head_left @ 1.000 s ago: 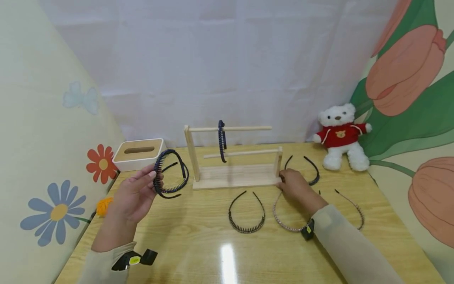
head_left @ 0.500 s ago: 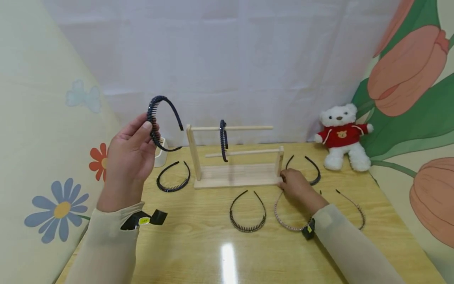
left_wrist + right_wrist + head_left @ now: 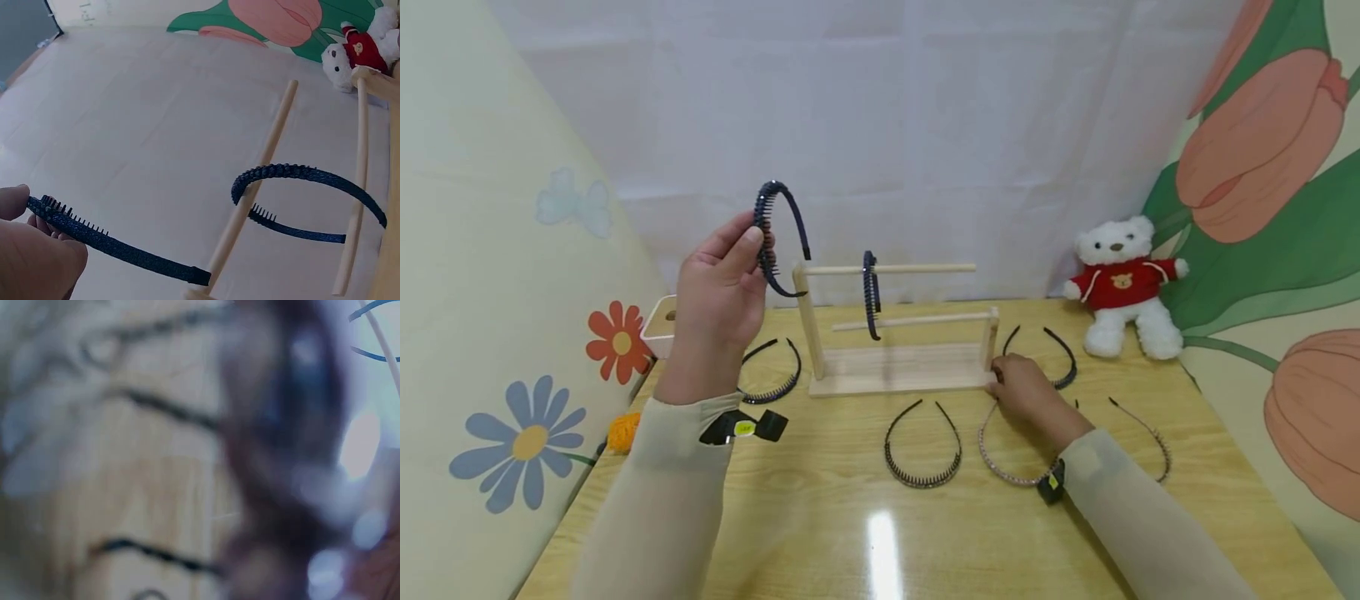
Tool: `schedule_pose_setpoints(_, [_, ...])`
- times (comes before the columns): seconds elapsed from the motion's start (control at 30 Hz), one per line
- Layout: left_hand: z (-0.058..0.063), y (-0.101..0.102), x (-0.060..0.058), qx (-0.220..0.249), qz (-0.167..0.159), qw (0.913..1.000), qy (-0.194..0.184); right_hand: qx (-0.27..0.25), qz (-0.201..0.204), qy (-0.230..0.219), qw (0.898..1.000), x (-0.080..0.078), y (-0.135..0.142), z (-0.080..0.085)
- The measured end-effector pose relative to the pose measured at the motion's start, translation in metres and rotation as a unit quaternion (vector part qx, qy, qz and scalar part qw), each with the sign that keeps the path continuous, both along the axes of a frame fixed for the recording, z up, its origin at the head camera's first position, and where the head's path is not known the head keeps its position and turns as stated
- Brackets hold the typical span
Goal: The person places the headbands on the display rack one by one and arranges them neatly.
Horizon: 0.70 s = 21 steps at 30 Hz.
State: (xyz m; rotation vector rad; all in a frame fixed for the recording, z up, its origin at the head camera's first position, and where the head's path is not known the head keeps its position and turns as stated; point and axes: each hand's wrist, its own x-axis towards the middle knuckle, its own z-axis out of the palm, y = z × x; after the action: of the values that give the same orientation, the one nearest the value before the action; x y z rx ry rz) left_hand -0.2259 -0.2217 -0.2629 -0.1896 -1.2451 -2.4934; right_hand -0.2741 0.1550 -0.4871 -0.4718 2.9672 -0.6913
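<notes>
My left hand (image 3: 721, 287) pinches a dark blue toothed headband (image 3: 764, 208) between thumb and fingers, raised at the left end of the wooden rack (image 3: 895, 371). The headband's ends point right, and the lower one overlaps the rack's left post in the head view. In the left wrist view, one end reaches to the near end of the upper rod (image 3: 232, 236). A similar dark blue headband (image 3: 871, 292) hangs over that rod. At the rack's right end, my right hand (image 3: 1032, 393) grips the base by the short post, its fingertips partly hidden.
On the table lie a dark headband (image 3: 767, 397) at left, a brown toothed one (image 3: 922, 482) in front, a pinkish one (image 3: 1011, 478), another (image 3: 1162, 450) at right and a dark one (image 3: 1067, 367) behind my right hand. A white teddy bear (image 3: 1123, 287) sits back right; a tissue box (image 3: 658, 333) stands left.
My left hand has lifted the headband from low at the left, then carried it rightward and slightly higher to the rack's left end. My right hand stays on the base.
</notes>
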Motion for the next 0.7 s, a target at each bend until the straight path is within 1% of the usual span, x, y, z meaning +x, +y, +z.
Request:
schedule_pose_setpoints(0.1, [-0.011,0.009,-0.007,-0.014,-0.007,0.9998,-0.011,-0.002,0.001,-0.001,1.0,0.0,0.001,-0.001])
schedule_pose_setpoints(0.2, [-0.024,0.018,-0.011,-0.039,-0.006,0.9989,-0.026,-0.003,0.003,0.001,1.0,-0.001,0.001,-0.003])
schedule_pose_setpoints(0.3, [-0.036,0.025,-0.015,-0.067,0.003,0.9968,-0.043,-0.005,0.003,0.005,1.0,-0.002,0.001,-0.005])
schedule_pose_setpoints(0.5, [-0.058,0.034,-0.024,-0.072,-0.011,0.9948,-0.071,-0.001,0.005,0.011,1.0,0.0,0.0,-0.001])
schedule_pose_setpoints(0.6, [-0.067,0.038,-0.026,-0.077,-0.012,0.9931,-0.088,-0.001,0.0,0.003,1.0,0.001,0.0,0.001])
schedule_pose_setpoints(0.7, [-0.074,0.041,-0.028,-0.075,-0.012,0.9925,-0.096,-0.001,-0.001,-0.002,1.0,0.001,0.0,0.001])
